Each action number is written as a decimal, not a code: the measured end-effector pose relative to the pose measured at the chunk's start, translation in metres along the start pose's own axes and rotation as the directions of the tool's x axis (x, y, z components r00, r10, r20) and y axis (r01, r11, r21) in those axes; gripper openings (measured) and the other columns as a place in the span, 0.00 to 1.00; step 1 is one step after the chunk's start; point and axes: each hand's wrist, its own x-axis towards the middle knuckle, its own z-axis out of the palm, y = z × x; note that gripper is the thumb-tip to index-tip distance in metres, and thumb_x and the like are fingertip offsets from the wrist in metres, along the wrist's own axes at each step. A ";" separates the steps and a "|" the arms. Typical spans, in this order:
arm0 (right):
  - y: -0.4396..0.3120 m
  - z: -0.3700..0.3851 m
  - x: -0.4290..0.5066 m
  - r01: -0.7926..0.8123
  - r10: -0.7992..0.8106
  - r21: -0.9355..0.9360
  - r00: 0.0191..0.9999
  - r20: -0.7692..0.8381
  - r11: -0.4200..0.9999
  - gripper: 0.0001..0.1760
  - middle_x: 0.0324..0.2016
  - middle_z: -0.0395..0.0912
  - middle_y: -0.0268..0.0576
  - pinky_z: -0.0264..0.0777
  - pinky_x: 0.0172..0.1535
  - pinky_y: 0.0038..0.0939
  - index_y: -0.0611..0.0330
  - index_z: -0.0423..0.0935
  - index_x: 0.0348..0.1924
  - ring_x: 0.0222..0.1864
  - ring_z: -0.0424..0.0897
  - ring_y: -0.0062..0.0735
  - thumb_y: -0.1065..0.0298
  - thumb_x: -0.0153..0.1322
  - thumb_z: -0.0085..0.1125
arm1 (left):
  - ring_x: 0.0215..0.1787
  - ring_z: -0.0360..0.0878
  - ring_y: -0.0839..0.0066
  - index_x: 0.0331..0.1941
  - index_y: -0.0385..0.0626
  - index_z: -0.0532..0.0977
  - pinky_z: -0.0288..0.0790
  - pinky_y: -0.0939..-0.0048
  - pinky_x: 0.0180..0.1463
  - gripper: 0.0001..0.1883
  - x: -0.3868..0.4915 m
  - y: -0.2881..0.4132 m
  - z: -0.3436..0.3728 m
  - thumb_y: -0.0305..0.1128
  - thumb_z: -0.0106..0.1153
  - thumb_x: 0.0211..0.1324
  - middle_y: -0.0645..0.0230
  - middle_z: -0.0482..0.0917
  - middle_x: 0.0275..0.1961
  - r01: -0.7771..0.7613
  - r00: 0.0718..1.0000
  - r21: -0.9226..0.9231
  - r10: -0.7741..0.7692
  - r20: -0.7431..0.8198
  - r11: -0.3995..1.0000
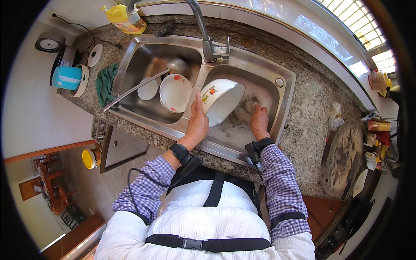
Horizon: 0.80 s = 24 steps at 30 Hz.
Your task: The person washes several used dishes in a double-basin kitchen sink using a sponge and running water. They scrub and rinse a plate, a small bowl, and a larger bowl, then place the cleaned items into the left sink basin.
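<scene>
My left hand (197,122) grips the near rim of a white bowl with a flower pattern (223,100), tilted on its side over the right basin of the stainless steel double sink (239,156). At the right of that basin, my right hand (259,120) holds a pale cloth (247,110), low over grey, murky water. In the left basin lie a white bowl with red flowers (176,93), a small white bowl (148,89) and a metal ladle (178,66), whose long handle rests across the sink's left edge.
The faucet (209,48) rises behind the divider. A green cloth (105,84) lies left of the sink, a yellow bottle (128,21) behind it. On the right counter are a crumpled plastic bag (336,117), a round wooden chopping board (341,156) and a knife (352,169).
</scene>
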 end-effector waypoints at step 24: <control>-0.056 0.030 0.004 0.157 -0.440 0.433 0.565 0.698 0.888 0.21 0.36 0.81 0.52 0.73 0.44 0.38 0.58 0.78 0.45 0.40 0.80 0.48 0.74 0.58 0.58 | 0.57 0.73 0.54 0.66 0.47 0.51 0.80 0.52 0.48 0.27 0.001 0.020 0.009 0.24 0.39 0.62 0.53 0.63 0.63 0.705 0.706 -0.592 -0.311 0.636 0.390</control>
